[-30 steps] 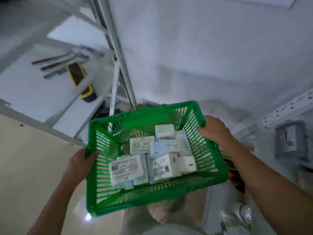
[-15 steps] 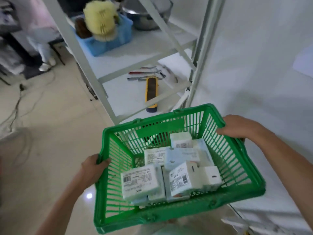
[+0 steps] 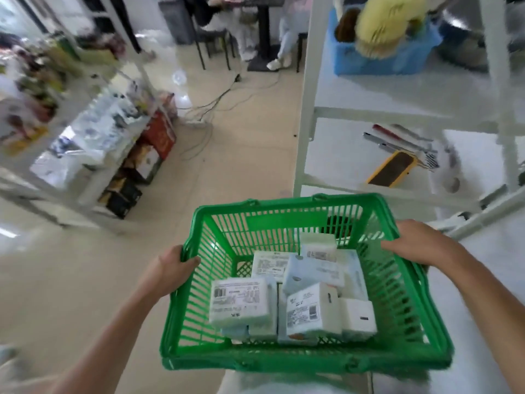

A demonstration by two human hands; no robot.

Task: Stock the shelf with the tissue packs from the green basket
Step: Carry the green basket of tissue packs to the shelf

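Note:
I carry a green plastic basket [image 3: 287, 361] in front of me at the bottom centre of the head view. My left hand [image 3: 167, 270] grips its left rim, thumb over the edge. My right hand [image 3: 417, 241] grips the right rim. Inside lie several white and pale blue tissue packs [image 3: 241, 301], piled loosely toward the near side. A white metal shelf unit [image 3: 305, 109] stands to the right, just beyond the basket.
The white shelf holds a blue bin [image 3: 380, 56] with a yellow brush, and lower down several utensils [image 3: 397, 140] and a yellow-edged tool [image 3: 389, 170]. A blurred stocked rack [image 3: 93, 132] stands at left. Cables [image 3: 216, 100] cross the beige floor. Seated people's legs [image 3: 284, 46] show far back.
My view has swung left and up from the white wall toward the aisle and the shelf unit. Both hands keep the same hold on the basket; the packs have barely shifted.

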